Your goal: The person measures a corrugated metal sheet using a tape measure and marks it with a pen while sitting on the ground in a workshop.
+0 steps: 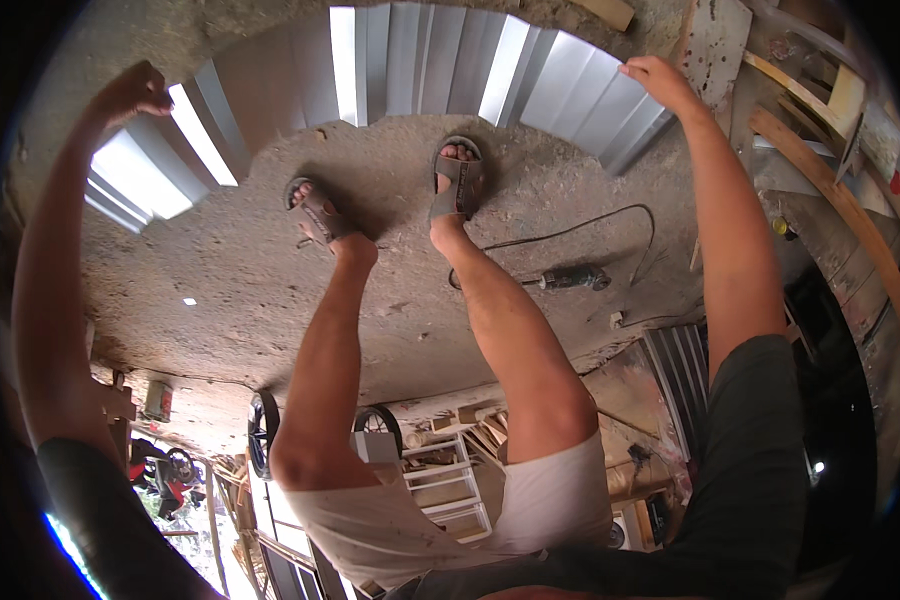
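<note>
A long silvery corrugated metal sheet (450,62) stretches across the top of the view, just above the concrete floor, bright where light strikes its ribs. My left hand (135,92) is closed at its left end, the fingers curled at the upper edge. At the right end, my right hand (660,82) pinches the upper edge between thumb and fingers. Both arms reach out wide. Below the sheet, my sandalled feet (457,175) stand apart on the floor.
A dark corded power tool (575,277) lies on the floor right of my feet, its cable (580,222) looping around it. Wooden pieces (835,195) crowd the right side. Behind my legs are wheels (262,435), a white slatted frame (450,490) and a red motorcycle (170,480).
</note>
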{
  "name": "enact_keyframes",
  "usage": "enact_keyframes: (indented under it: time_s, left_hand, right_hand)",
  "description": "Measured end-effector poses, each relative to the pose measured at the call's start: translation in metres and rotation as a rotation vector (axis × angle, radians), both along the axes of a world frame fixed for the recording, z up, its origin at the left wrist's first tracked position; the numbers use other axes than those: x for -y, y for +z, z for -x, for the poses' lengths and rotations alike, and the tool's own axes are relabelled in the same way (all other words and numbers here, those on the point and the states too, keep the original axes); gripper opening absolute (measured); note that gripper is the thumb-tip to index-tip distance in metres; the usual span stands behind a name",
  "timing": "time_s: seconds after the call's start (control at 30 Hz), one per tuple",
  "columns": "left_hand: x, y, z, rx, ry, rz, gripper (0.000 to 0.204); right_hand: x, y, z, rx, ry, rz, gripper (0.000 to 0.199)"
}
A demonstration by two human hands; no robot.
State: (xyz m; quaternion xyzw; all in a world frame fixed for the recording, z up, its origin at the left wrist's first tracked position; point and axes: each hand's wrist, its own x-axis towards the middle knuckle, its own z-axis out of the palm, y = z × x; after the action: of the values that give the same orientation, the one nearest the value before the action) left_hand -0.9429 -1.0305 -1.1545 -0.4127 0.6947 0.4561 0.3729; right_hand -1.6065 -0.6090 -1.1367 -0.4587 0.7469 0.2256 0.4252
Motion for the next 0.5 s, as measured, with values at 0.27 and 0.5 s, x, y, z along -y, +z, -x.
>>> enact_keyframes:
  time_s: [0.27, 0.5]
  left_hand:
    - [-0.011, -0.088, -0.024, -0.18, -0.438, 0.898, 0.071]
    - [-0.186, -0.006, -0.032, -0.432, -0.125, 0.832, 0.07]
  right_hand:
    - [0.113, -0.115, -0.01, -0.298, -0.045, 0.69, 0.075]
    - [0.188, -0.16, -0.026, -0.239, -0.218, 0.535, 0.061]
